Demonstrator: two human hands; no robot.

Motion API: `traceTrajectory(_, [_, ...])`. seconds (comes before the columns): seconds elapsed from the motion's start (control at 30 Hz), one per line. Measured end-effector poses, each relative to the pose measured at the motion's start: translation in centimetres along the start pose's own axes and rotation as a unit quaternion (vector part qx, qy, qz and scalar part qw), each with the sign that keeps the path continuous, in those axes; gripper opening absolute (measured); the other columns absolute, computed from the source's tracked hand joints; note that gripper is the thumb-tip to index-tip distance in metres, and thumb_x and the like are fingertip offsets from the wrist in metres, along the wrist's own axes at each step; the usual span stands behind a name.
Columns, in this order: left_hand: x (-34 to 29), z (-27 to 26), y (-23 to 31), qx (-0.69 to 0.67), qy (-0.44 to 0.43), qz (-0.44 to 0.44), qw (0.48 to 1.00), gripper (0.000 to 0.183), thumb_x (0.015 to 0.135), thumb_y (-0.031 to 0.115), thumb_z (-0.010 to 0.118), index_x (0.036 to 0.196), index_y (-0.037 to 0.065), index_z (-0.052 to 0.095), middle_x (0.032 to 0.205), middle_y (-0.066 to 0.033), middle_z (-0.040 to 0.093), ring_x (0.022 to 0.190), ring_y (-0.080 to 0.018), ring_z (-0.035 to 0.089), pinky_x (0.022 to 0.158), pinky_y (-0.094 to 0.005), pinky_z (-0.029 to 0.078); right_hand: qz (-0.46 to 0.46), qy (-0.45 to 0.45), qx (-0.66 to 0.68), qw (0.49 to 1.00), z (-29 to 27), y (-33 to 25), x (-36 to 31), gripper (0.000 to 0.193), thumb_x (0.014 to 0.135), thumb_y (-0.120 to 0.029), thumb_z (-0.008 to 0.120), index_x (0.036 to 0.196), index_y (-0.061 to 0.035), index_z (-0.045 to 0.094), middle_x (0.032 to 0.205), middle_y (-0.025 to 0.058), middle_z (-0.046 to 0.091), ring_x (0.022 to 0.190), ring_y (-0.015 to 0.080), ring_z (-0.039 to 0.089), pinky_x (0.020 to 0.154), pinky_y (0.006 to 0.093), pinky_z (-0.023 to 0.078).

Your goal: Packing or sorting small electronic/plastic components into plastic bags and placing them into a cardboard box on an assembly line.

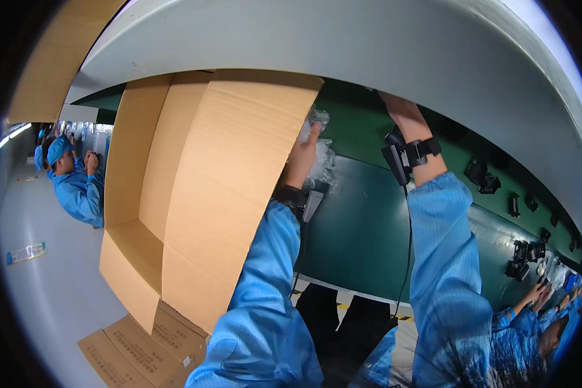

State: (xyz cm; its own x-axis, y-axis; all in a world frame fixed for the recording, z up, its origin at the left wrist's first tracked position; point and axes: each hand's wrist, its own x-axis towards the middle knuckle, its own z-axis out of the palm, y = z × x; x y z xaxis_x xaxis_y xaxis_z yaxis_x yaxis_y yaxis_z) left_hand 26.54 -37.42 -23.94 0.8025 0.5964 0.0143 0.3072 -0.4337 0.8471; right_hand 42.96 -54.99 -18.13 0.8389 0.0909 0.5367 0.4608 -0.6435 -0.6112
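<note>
My left hand (300, 160) is at the right edge of a large open cardboard box (220, 174), partly behind its flap. Its thumb points up against crumpled clear plastic bags (325, 161), and some of the plastic lies between thumb and flap. The hand looks closed on it, though the other fingers are hidden. My right hand (398, 107) reaches forward over the green work surface, under a grey overhanging panel (343, 45). That panel hides its fingers, so whatever it touches is out of sight. Black strapped devices with cables sit on both wrists.
Small black parts (485, 176) lie scattered along the green bench (362, 226) to the right. Printed brown cartons (136, 349) stand on the floor at lower left. People in blue work clothes are at the far left and lower right, one person's hands (537, 294) at the bench.
</note>
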Motion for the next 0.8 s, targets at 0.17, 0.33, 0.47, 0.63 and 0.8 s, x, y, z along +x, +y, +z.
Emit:
traceTrajectory(0.17, [1.9,-2.5,-3.8,-0.442,-0.147,-0.304,0.831,0.038,0.097,0.043,0.057,0.096,0.006,0.068,0.073,-0.0036,0.062,0.059,-0.0146,0.060,0.054,-0.0323,0.050,0.038,-0.001,0.004,0.999,-0.5,-0.9,-1.5,0.025,0.088,-0.014,0.060,0.107,0.0009,0.065,0.101,0.0197,0.067,0.093,0.0359,0.064,0.085,0.0436,0.049])
traceTrajectory(0.33, [1.2,-1.1,-1.8,-0.387,-0.108,-0.323,0.857,0.042,0.098,0.039,0.055,0.115,0.002,0.065,0.094,-0.0094,0.070,0.083,-0.0256,0.068,0.073,-0.0366,0.053,0.061,-0.008,-0.025,0.998,-4.3,2.3,-2.9,0.027,0.088,-0.016,0.061,0.109,0.0002,0.065,0.103,0.0196,0.067,0.095,0.0357,0.064,0.086,0.0429,0.049])
traceTrajectory(0.47, [0.0,-4.4,-3.7,-0.071,0.105,-0.071,0.989,0.044,0.098,0.038,0.056,0.118,-0.001,0.063,0.105,-0.0132,0.069,0.095,-0.0298,0.065,0.082,-0.0383,0.051,0.080,-0.072,-0.040,0.993,-4.5,-0.9,-3.3,0.032,0.087,-0.021,0.063,0.112,-0.0004,0.064,0.106,0.0199,0.067,0.097,0.0369,0.063,0.087,0.0429,0.049])
traceTrajectory(0.63, [-2.0,-4.1,0.2,0.152,0.208,0.095,0.962,0.048,0.096,0.036,0.059,0.122,-0.004,0.060,0.122,-0.0196,0.064,0.113,-0.0355,0.059,0.096,-0.0405,0.045,0.036,-0.112,-0.066,0.991,-2.9,4.1,-2.7,0.042,0.083,-0.032,0.067,0.113,-0.0025,0.064,0.112,0.0205,0.065,0.101,0.0404,0.062,0.089,0.0441,0.048])
traceTrajectory(0.8, [-2.2,-4.0,1.6,0.122,0.150,0.003,0.981,0.051,0.093,0.036,0.064,0.122,-0.006,0.060,0.127,-0.0242,0.061,0.119,-0.0374,0.056,0.101,-0.0410,0.042,-0.025,-0.168,-0.131,0.977,1.5,5.0,-1.8,0.039,0.084,-0.030,0.066,0.113,-0.0036,0.064,0.109,0.0189,0.066,0.101,0.0390,0.062,0.089,0.0425,0.049])
